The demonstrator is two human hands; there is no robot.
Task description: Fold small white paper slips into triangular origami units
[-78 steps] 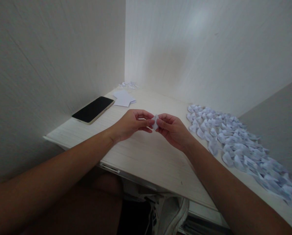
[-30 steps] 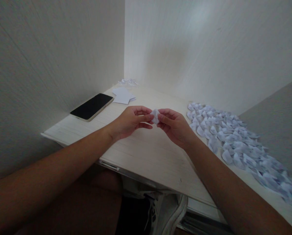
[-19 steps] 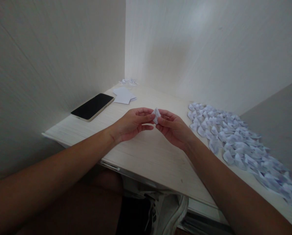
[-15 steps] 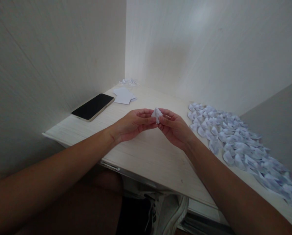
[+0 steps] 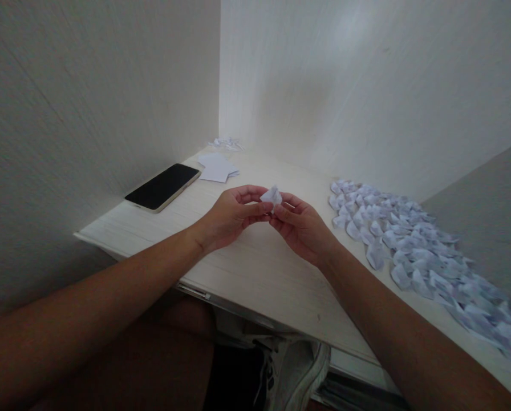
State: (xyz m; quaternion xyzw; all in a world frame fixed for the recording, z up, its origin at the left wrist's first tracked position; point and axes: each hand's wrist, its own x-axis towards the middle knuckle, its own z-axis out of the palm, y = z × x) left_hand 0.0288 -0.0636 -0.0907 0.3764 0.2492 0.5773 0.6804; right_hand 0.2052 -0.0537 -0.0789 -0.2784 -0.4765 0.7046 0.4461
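Observation:
A small folded piece of white paper (image 5: 272, 195) is pinched between both hands above the middle of the table. My left hand (image 5: 240, 212) grips its left side, thumb toward me and fingers behind. My right hand (image 5: 300, 224) closes on the lower right side, its thumb tip close to the left thumb. The upper part of the paper spreads above the thumbs; its lower part is mostly hidden by the fingers.
Many folded white paper pieces (image 5: 413, 245) lie in a long spread along the table's right side. A smartphone (image 5: 163, 187) rests by the left wall. Beyond it are flat paper sheets (image 5: 217, 168) and thin paper scraps (image 5: 226, 144). The white table's (image 5: 247, 279) front edge runs below my forearms.
The folded paper has turned and tilted between my fingers, showing a wider face. Both hands have shifted slightly to the left. Everything on the table stays put.

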